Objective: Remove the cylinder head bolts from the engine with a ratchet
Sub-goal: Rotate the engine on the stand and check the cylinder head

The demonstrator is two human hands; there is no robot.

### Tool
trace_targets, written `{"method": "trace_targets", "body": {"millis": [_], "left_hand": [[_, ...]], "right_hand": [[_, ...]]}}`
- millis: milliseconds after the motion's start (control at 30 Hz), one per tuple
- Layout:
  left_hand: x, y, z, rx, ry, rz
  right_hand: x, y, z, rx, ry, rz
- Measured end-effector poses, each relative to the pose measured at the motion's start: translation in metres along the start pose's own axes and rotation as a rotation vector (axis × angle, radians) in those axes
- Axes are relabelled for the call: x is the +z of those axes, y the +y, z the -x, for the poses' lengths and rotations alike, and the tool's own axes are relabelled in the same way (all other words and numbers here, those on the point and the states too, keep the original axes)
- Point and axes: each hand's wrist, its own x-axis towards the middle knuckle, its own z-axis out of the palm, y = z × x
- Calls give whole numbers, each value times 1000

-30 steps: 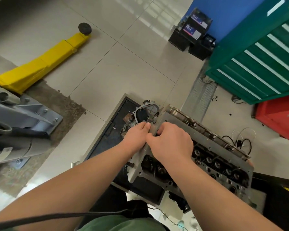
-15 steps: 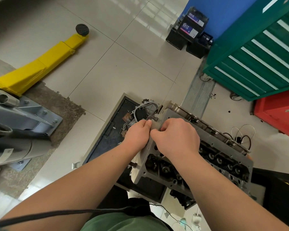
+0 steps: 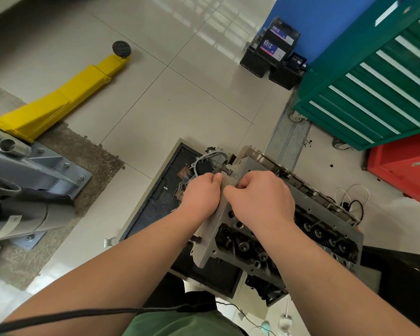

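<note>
A grey cylinder head (image 3: 301, 241) with dark valve springs lies on the engine in the lower middle of the head view. My left hand (image 3: 200, 195) grips the head's near-left end face with curled fingers. My right hand (image 3: 260, 197) curls over the head's top edge beside it. A bolt (image 3: 224, 171) sticks out of the end face just above my left thumb, and another stud (image 3: 195, 239) protrudes lower down. No ratchet is visible.
A dark tray (image 3: 160, 202) with a gasket and small parts sits left of the engine. A yellow lift arm (image 3: 66, 95) and grey lift base (image 3: 34, 170) lie at left. A green tool cabinet (image 3: 374, 76), a red cabinet (image 3: 405, 163) and batteries (image 3: 274, 52) stand at upper right.
Both hands have stayed clamped on the left end of the cylinder head. The head's near end has shifted slightly, and a bolt now shows above my left thumb.
</note>
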Motion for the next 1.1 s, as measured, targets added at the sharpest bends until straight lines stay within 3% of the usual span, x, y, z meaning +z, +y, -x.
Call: {"method": "trace_targets", "body": {"millis": [533, 1100], "left_hand": [[-4, -2, 4, -15, -60, -20], [-2, -19, 43, -3, 11, -118]], "right_hand": [[8, -5, 1, -18, -7, 5], [16, 2, 30, -102, -32, 60]]}}
